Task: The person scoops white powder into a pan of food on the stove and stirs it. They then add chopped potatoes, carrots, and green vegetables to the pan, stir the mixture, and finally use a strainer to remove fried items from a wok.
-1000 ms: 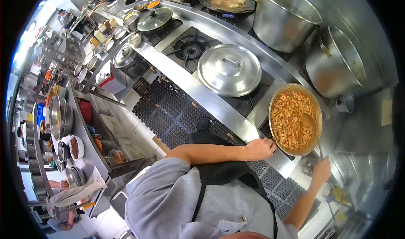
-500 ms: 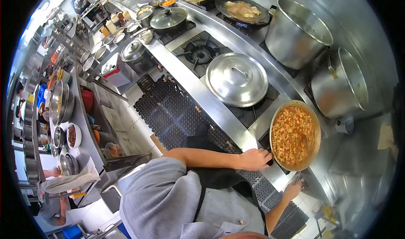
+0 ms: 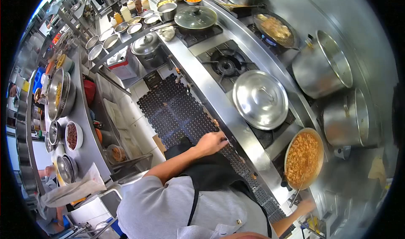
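My left hand (image 3: 212,143) is at the front panel of the stove (image 3: 198,81), its fingers closed around a control knob there. My right hand (image 3: 306,207), smeared by motion, is beside the end of the ladle handle (image 3: 294,199). The ladle leans out of a wide pan (image 3: 303,159) of chunky orange-red stew, its bowl sunk in the food. The pan's black handle (image 3: 285,183) points toward me, with neither hand on it. Beyond the pan, a large pot with a domed metal lid (image 3: 260,99) covers a burner.
Two tall stockpots (image 3: 318,66) stand along the back right. Food fries in a dark pan (image 3: 275,29) over a blue flame. A glass-lidded pan (image 3: 195,17) sits farther along. On the left, a counter (image 3: 86,125) carries bowls. A perforated black mat (image 3: 175,112) covers the floor.
My left hand has left the stew pan's handle and moved left to the stove front. My right hand has come away from the ladle handle. The view has shifted.
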`<action>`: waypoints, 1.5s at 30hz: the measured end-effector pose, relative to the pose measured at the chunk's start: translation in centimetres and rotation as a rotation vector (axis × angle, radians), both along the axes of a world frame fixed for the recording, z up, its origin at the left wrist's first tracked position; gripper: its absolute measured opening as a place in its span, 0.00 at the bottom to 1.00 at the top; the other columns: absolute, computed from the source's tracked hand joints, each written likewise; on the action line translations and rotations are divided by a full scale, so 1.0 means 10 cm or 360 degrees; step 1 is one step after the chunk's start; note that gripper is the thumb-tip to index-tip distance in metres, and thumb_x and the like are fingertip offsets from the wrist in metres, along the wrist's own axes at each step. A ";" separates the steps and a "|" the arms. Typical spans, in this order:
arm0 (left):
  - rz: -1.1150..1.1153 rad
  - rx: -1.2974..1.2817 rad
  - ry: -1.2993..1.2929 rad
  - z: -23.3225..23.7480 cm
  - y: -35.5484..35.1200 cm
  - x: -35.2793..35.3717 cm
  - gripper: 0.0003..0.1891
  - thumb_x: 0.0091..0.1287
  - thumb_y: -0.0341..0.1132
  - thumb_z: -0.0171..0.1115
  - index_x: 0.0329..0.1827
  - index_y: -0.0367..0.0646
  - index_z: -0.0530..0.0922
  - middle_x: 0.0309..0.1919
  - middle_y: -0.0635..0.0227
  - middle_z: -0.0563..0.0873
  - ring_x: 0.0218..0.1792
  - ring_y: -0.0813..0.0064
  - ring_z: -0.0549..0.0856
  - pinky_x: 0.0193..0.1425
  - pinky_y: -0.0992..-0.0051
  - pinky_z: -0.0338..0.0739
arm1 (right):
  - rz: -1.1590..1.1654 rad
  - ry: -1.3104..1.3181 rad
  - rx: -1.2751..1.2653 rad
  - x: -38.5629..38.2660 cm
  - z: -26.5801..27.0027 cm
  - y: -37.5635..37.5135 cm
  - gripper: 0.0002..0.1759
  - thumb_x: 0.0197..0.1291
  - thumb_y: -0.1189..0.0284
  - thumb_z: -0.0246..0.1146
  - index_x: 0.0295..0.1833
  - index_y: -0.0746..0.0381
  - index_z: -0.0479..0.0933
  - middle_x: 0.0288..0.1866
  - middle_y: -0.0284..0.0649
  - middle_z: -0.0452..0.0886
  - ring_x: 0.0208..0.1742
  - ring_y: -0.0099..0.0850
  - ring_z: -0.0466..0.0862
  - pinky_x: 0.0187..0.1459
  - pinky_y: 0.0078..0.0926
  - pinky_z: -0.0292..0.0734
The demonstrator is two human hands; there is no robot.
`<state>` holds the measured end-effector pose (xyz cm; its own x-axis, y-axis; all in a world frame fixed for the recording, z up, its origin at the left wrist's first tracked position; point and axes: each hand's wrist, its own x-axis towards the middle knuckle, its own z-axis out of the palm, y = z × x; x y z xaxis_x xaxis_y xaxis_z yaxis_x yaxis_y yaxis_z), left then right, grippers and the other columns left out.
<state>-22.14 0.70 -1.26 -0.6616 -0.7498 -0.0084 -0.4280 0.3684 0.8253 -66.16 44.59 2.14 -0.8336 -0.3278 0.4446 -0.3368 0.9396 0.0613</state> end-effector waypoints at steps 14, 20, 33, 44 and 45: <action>0.0849 0.0622 -0.0552 -1.34 -1.55 2.57 0.14 0.59 0.43 0.63 0.32 0.39 0.81 0.32 0.46 0.85 0.38 0.49 0.85 0.45 0.56 0.79 | 0.1769 -0.0919 -0.0214 2.78 0.75 -4.83 0.08 0.58 0.75 0.63 0.44 0.64 0.79 0.41 0.44 0.78 0.42 0.43 0.80 0.43 0.37 0.76; 0.0870 0.1542 -0.0992 -3.12 -0.68 3.80 0.21 0.63 0.49 0.61 0.27 0.36 0.80 0.26 0.55 0.85 0.27 0.61 0.85 0.31 0.62 0.79 | 0.2294 -0.1228 0.0118 3.31 0.33 -6.27 0.07 0.58 0.74 0.64 0.42 0.62 0.81 0.37 0.42 0.80 0.39 0.43 0.82 0.40 0.39 0.78; 0.1987 0.0914 0.0438 -1.24 -4.07 3.72 0.14 0.70 0.38 0.58 0.26 0.41 0.74 0.17 0.71 0.76 0.18 0.80 0.74 0.21 0.79 0.66 | 0.2522 -0.1181 -0.0038 3.68 0.64 -9.00 0.06 0.57 0.77 0.63 0.41 0.64 0.80 0.34 0.44 0.79 0.36 0.44 0.81 0.38 0.38 0.77; 0.1107 0.0438 0.0370 -0.56 -9.79 2.86 0.16 0.63 0.38 0.60 0.42 0.31 0.81 0.26 0.63 0.84 0.28 0.74 0.82 0.34 0.74 0.76 | 0.1416 -0.1308 -0.0009 4.23 0.57 -9.02 0.07 0.61 0.76 0.60 0.43 0.65 0.80 0.35 0.48 0.80 0.36 0.48 0.81 0.37 0.39 0.75; 0.1126 0.0594 0.0218 -0.94 -10.22 2.87 0.16 0.63 0.38 0.61 0.45 0.32 0.80 0.31 0.62 0.85 0.31 0.71 0.84 0.39 0.72 0.80 | 0.1335 -0.1331 -0.0017 4.33 0.56 -8.98 0.07 0.61 0.76 0.60 0.43 0.65 0.80 0.35 0.48 0.80 0.36 0.48 0.81 0.37 0.39 0.75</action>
<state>6.55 -101.49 -10.67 -0.0451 -0.9548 -0.2939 -0.3427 -0.2615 0.9023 -22.82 -45.26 7.78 -0.3929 -0.9103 -0.1302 -0.7800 0.4049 -0.4772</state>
